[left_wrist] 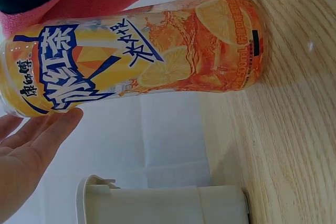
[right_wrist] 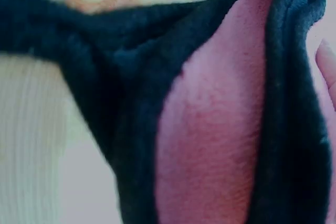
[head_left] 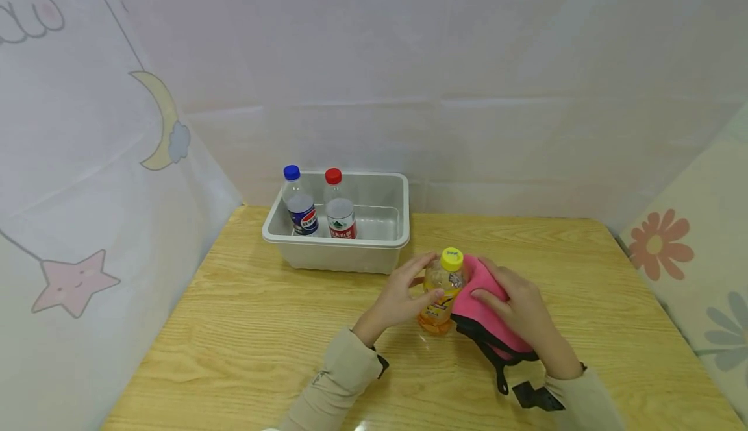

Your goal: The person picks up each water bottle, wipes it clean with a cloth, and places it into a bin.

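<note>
The orange drink bottle (head_left: 441,291) stands upright on the wooden table (head_left: 245,327), just below the centre of the head view and near the front wall of the white tub (head_left: 336,256). Its yellow cap (head_left: 451,259) is on.

Left hand (head_left: 403,295): the fingers curve round the left side of the bottle at label height and the thumb lies on the front of the label, so the hand holds the bottle. In the left wrist view the straight fingers (left_wrist: 37,140) lie along the lower edge of the label at the lower left of the frame.

Right hand (head_left: 517,311): it rests on top of a pink cloth (head_left: 485,307) with black edging, fingers spread over the cloth and bent slightly downward. The cloth is pressed against the right side of the bottle, just below the cap. A black strap (head_left: 499,369) of the cloth trails toward the lower edge of the frame. The right wrist view is filled by the pink and black cloth (right_wrist: 210,129); one fingertip (right_wrist: 328,69) shows at the right edge.

The tub stands above the hands in the head view, at the back of the table. Two bottles stand upright in its left part, side by side: a blue-capped bottle (head_left: 299,204) at the left, a red-capped bottle (head_left: 339,207) at its right. Pale curtains (head_left: 87,158) with printed shapes enclose the table on three sides.
</note>
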A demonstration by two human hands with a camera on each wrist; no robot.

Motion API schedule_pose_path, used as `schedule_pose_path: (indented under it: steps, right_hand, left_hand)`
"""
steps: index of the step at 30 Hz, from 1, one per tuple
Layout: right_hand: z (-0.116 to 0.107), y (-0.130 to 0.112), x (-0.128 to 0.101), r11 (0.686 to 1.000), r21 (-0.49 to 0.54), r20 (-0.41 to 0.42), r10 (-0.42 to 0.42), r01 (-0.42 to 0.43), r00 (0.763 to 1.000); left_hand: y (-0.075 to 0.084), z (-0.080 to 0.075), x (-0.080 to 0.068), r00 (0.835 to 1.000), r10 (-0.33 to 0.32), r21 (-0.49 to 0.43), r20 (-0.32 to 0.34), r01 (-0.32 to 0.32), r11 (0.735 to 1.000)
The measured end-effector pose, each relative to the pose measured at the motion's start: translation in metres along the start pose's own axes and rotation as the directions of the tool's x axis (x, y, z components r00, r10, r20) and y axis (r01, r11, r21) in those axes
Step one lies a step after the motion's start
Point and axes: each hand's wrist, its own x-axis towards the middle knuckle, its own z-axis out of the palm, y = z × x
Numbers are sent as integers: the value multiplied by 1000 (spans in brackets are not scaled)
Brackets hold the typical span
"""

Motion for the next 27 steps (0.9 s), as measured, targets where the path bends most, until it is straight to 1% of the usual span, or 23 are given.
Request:
schedule_pose_path:
  steps: [6,10,14,18,21,25,27]
  right_hand:
    - [6,0,-4,1000,13,34,10,-11,999]
    - [12,3,-9,1000,18,55,18,-19,998]
    - [20,8,-15,1000,20,68,20,-22,997]
    - [26,12,-20,999,28,85,35,-37,996]
    - [31,14,-23,999,25,85,23,-25,996]
    - [37,15,-26,1000,17,81,3,-4,997]
    - [39,15,-28,1000,16,100,21,-22,995]
  left_hand:
    - [37,-9,-2,999,-19,-8,29,19,1000]
    - [40,-9,-3,999,-30,4,30,30,1000]
    - [37,-7,-2,999,-32,22,18,32,999]
    - [19,0,1,1000,-23,36,-4,23,999]
    - [4,5,2,1000,-22,42,-14,22,999]
    - [-2,7,2,1000,-15,43,-26,16,999]
    - [-3,8,1,999,-5,49,-32,7,999]
